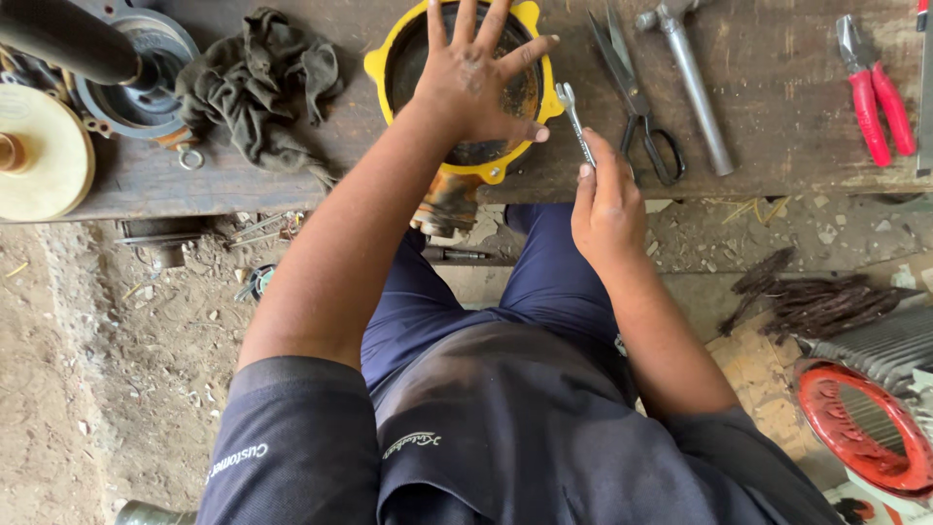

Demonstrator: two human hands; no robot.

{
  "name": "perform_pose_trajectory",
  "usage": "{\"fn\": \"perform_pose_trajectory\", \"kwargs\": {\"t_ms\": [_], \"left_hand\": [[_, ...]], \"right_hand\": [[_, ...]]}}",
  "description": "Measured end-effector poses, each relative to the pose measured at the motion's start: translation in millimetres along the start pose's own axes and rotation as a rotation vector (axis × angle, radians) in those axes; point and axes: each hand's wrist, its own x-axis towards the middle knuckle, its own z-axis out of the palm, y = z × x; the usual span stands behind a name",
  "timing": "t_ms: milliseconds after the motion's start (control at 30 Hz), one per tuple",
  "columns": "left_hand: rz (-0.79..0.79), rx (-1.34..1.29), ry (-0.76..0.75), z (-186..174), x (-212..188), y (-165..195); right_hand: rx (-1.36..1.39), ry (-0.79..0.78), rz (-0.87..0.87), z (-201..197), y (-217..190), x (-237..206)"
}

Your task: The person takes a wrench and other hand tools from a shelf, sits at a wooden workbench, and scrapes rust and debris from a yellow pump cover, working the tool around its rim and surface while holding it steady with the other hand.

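Left hand (473,83), fingers spread wide, presses flat on the round yellow-rimmed metal pump housing (394,60) at the bench edge, steadying it. Right hand (607,199), just beside, pinches a small steel open-end spanner (573,117), jaw end up near the rim. Judged step: bolt work; nxt move needs the spanner seated on a fastener. Black-handled scissors (637,102) and steel hammer (695,83) lie right of the hands; dark rag (258,83) left.

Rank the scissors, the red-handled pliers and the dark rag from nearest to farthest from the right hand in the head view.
From the right hand, which holds a small wrench:
1. Scissors, just beyond the fingers, on the bench.
2. Red-handled pliers, far right of the bench.
3. Dark rag, left, past the yellow housing.
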Motion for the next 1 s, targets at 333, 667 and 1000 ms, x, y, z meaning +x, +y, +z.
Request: {"fn": "perform_pose_trajectory", "kwargs": {"t_ms": [333, 667, 1000], "left_hand": [[-0.150, -0.021, 0.050, 7.8, -5.4, 7.5], [-0.157, -0.025, 0.048, 6.3, -5.2, 8.5], [-0.159, -0.037, 0.077, 4.9, -6.6, 10.1]], "right_hand": [[-0.070, 0.020, -0.073, 7.5, 9.2, 15.5], [-0.112, -0.087, -0.028, 7.6, 4.1, 16.5], [-0.124, 0.005, -0.075, 3.1, 2.8, 18.2]]}}
